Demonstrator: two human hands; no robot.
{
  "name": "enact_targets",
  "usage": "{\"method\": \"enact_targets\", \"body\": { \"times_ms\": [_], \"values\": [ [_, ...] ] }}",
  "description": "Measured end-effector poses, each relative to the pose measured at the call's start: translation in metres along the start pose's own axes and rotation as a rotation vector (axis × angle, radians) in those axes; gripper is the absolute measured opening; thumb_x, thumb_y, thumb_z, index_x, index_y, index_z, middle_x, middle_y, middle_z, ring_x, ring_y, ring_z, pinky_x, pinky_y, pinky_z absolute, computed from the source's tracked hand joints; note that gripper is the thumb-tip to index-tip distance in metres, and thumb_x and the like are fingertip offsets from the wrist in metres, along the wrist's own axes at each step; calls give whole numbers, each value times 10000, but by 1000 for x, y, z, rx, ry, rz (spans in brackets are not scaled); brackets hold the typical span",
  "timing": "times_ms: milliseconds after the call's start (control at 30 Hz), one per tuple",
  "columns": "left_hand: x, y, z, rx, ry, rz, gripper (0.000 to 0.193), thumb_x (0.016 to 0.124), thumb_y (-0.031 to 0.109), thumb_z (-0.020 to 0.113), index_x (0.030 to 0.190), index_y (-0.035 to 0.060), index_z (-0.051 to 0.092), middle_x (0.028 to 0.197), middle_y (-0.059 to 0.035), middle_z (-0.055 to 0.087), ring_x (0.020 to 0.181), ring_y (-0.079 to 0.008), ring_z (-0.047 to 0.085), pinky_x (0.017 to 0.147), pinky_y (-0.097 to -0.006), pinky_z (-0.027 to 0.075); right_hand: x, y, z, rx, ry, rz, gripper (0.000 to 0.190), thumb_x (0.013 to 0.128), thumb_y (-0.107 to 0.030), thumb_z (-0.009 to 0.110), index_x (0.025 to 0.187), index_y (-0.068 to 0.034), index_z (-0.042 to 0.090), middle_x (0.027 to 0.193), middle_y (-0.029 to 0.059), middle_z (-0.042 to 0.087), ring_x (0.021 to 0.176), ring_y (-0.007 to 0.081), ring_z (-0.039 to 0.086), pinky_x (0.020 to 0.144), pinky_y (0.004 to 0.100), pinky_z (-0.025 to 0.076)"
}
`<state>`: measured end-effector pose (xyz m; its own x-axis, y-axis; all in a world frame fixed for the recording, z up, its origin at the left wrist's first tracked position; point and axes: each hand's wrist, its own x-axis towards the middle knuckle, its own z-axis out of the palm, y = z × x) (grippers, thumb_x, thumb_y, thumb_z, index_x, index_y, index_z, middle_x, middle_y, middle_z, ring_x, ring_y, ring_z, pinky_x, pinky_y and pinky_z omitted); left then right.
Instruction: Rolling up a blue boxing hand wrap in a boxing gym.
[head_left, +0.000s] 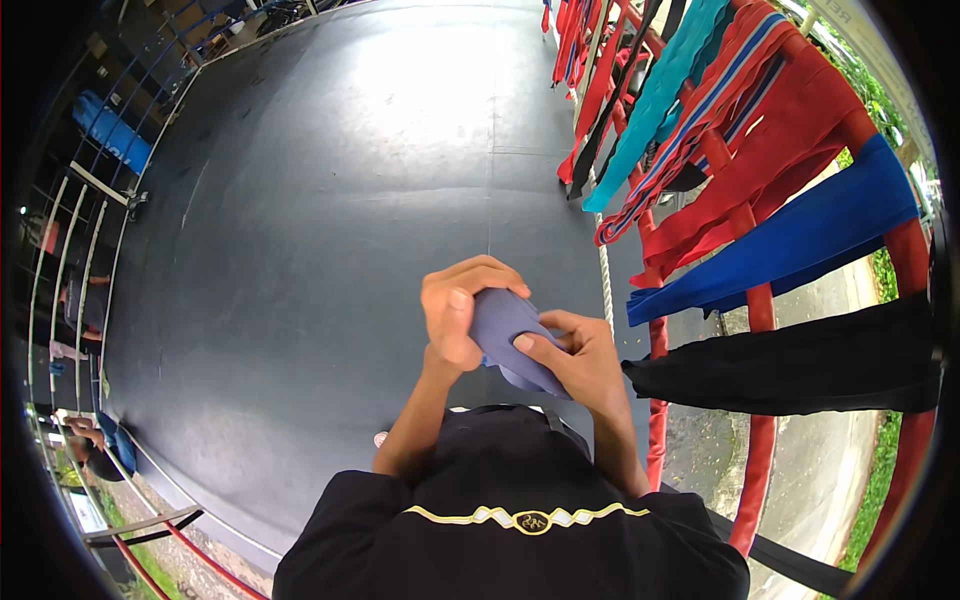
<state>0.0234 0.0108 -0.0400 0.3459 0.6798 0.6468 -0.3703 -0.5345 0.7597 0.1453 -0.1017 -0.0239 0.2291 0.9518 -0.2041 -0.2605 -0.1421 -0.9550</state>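
Note:
A bundle of purple-grey cloth (501, 328), probably a hand wrap, is between my two hands in front of my body. My left hand (454, 311) curls around its left side, fingers over the top and thumb facing me. On the lower right, my right hand (587, 358) presses its thumb onto the cloth, with the fingers partly hidden behind. A loose fold hangs beneath, close to the front of my black shirt (487, 570). Whether the bundle is rolled or folded inside my left hand is hidden.
I am over the dark canvas floor (300, 262) of a boxing ring. At right, red-covered ropes (763, 465) carry hanging cloth strips: black (787, 360), blue (795, 229), red (795, 127) and teal (660, 112). A person (105, 450) is beyond the left ropes.

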Motion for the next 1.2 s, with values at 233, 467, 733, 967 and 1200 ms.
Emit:
{"method": "enact_targets", "body": {
  "times_ms": [233,467,733,967,1200],
  "values": [
    [1,5,-8,-133,98,-138,658,948,407,264,727,-81,646,724,-202,646,633,-258,612,589,-324,479,-14,-11,-10,-144,16,-76,293,867,-189,723,662,2,636,543,-59,514,495,-20,389,428,188,213],
    [-1,16,13,-442,233,-295,681,971,441,155,735,-21,597,686,-146,579,698,-296,610,693,-405,501,-6,9,9,-3,92,-44,238,860,-182,723,938,36,662,590,-35,558,486,-16,434,417,185,259],
    [-1,5,18,-295,241,-442,701,1012,439,167,902,-32,675,995,-192,681,1024,-341,627,910,-428,456,8,20,3,94,41,-107,345,894,-203,683,1104,59,607,636,-13,606,486,-17,473,416,167,300],
    [-2,1,9,321,3,148,481,951,353,438,890,-70,659,902,-198,654,808,-303,651,716,-366,517,9,13,3,10,71,-3,291,911,-215,661,1040,44,623,666,35,645,536,21,547,457,174,374],
    [0,-3,-4,-36,177,-147,661,969,433,214,757,-52,608,739,-168,612,689,-260,599,637,-351,488,-5,-5,-7,-162,-62,-56,263,894,-221,690,777,12,652,565,-51,527,514,-14,412,443,187,252]
  ]
}}
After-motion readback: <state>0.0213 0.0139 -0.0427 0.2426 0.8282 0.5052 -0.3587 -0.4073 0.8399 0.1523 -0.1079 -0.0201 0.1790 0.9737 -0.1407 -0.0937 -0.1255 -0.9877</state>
